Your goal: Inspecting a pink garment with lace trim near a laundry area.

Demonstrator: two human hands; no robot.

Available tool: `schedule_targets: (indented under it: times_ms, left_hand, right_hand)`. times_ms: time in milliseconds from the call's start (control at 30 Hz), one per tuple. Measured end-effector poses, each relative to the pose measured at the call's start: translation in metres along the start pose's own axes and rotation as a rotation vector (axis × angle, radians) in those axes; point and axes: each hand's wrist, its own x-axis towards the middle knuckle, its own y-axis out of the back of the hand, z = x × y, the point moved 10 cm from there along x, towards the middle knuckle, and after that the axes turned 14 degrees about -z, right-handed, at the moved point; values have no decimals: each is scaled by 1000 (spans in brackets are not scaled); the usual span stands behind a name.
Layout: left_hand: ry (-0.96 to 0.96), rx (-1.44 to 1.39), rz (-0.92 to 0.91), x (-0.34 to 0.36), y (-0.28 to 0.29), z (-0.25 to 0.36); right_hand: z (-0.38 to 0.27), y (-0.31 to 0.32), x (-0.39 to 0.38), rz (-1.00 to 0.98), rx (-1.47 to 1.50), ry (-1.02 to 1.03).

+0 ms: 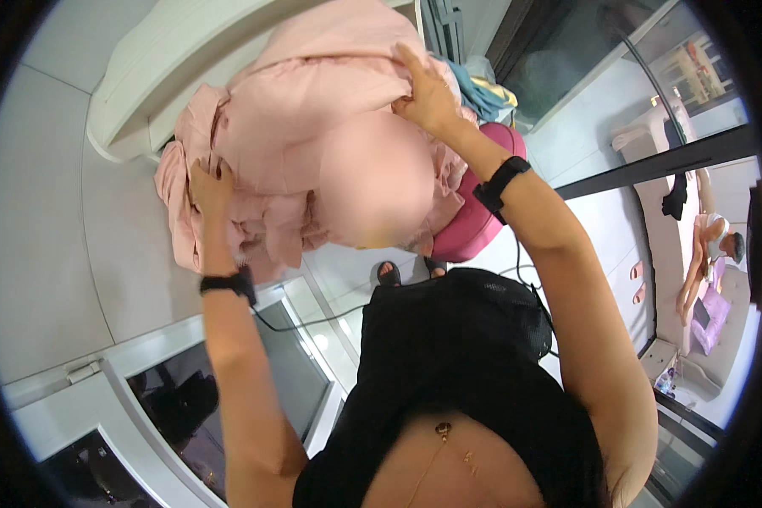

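Note:
A large bundle of pale pink cloth (313, 102) with folds and gathered ruffles fills the upper middle of the head view. My left hand (212, 188) grips its lower left side, with the fingers partly sunk in the folds. At the upper right of the bundle, my right hand (427, 95) is closed on the cloth, thumb and fingers pinching it. A round patch in the middle of the cloth is blurred. Each wrist carries a black band, the left one (229, 286) and the right one (501, 186).
Behind the bundle is a white curved-edge cabinet or table (157, 51). A dark pink round stool (478, 212) stands at its right, with teal cloth (481, 93) beyond. Thin black cables run from my wrists. At far right, a person (704, 250) lies on a bed behind glass.

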Motion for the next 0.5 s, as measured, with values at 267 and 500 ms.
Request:
schedule_targets:
  times_ms: [267,500]
  left_hand:
    - [-283,6,-139,-17,-76,255]
    - [-235,-149,-120,77,1,121]
  right_hand:
    - [-123,-7,7,-98,660,374]
    - [-190,6,-47,-18,327,853]
